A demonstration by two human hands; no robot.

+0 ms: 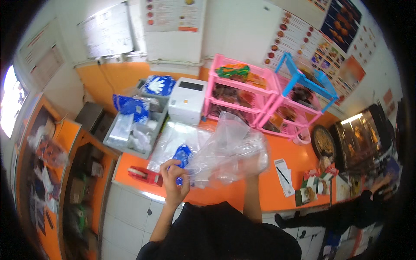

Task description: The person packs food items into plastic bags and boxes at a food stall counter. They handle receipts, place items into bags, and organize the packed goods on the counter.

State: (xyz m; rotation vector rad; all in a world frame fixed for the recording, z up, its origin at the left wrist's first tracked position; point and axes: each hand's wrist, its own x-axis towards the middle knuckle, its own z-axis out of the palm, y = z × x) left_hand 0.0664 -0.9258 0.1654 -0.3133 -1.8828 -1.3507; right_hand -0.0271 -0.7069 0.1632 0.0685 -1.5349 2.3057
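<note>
A large clear plastic bag [224,149] is spread in the air above the orange counter. The fingers of my left hand [175,180] pinch its left edge. My right hand [253,164] shows blurred through the film, inside or behind the bag; its fingers cannot be made out. Just beyond my left hand is a blue plastic packet [182,155], lying on a stack of flat clear bags [169,139]. To the left of that hand sits a red tape dispenser [145,176].
A grey bin [151,143] holds glove packs, beside a white label printer [187,100]. Pink tiered baskets [240,89] hold packaged food. Paper slips with a pen [283,175] lie to the right. A co-worker [351,208] in black stands far right. Orange shelving [87,143] stands left.
</note>
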